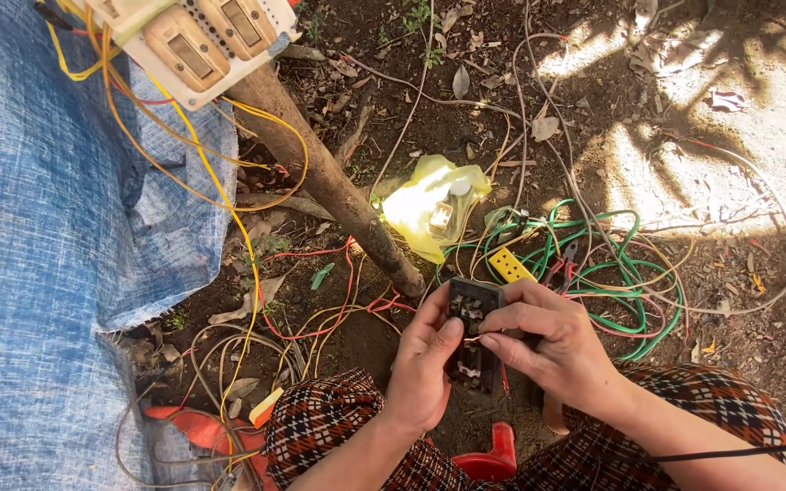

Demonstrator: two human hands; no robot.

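Black switch block (471, 332), boxy, brass terminals showed, cupped in left hand (422, 364), right hand (552, 345) fingers pinched thin wire at it, yellow bag (420, 205) beyond.

- Your left hand (425, 368) is bare: no glove, ring or watch shows on it.
- Your right hand (552, 345) is bare too, and both forearms are uncovered up to the frame's lower edge.
- You wear a checked garment of dark brown, red and cream woven cloth (320, 420) over your knees.
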